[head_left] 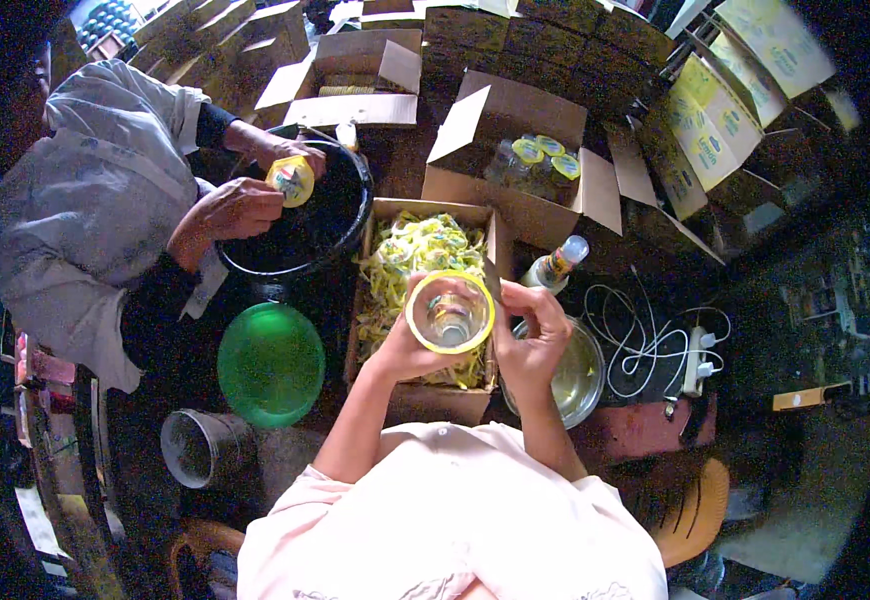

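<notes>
My left hand (402,350) is wrapped round a clear jar (451,318) with a yellow rim, its round end tilted up toward me. At the jar's right edge, my right hand (535,335) is closed in a pinch; what lies between its fingertips is too small to tell. Both hands are above an open cardboard box (500,240) heaped with yellow-green strips (417,240). Just past my right hand stands a bottle (552,266) with a coloured label and pale cap. Behind my right wrist, a clear round bowl (583,372) is partly hidden.
At the left, another person's hands (240,208) hold a yellow-lidded container (291,182) over a black tub (363,215). A green basin (272,365) and grey bucket (200,448) stand nearby. Ahead, a carton (470,190) holds yellow-lidded jars. White cables (635,340) and a power strip (697,360) lie right.
</notes>
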A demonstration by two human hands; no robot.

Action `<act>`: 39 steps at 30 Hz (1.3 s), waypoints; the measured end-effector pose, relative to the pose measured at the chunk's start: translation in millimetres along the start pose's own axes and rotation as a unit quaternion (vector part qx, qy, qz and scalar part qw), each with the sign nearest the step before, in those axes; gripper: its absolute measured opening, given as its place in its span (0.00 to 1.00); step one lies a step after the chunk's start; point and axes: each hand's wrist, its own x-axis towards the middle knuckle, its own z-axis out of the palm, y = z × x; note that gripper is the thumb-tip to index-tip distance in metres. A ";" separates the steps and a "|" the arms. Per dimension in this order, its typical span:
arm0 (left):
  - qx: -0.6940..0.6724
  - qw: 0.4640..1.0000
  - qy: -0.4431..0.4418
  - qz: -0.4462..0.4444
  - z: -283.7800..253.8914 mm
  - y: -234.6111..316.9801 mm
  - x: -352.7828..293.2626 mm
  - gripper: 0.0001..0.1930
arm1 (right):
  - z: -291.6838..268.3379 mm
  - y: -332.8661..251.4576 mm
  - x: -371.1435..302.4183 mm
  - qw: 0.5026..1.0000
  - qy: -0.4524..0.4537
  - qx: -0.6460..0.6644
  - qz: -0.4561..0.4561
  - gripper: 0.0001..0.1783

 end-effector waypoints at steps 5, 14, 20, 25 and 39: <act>-0.146 0.985 0.075 -0.057 1.7 5.5 3.9 0.36 | 0.5 0.6 -0.8 1.000 0.016 0.001 0.015 0.10; -0.142 0.984 0.097 -0.039 2.2 3.2 -2.4 0.36 | 10.3 0.5 -13.0 0.996 0.015 -0.040 -0.074 0.11; -0.067 0.994 0.087 -0.026 2.9 8.4 -2.0 0.36 | 13.9 0.2 -14.2 0.996 0.014 -0.037 -0.083 0.12; -0.083 0.994 0.067 -0.023 1.2 12.9 -2.6 0.37 | 14.0 -2.4 -12.5 0.995 0.023 -0.047 -0.089 0.12; -0.243 0.942 0.006 -0.234 -4.0 10.8 -14.4 0.37 | 7.8 -2.8 -4.9 0.996 -0.014 -0.061 -0.071 0.13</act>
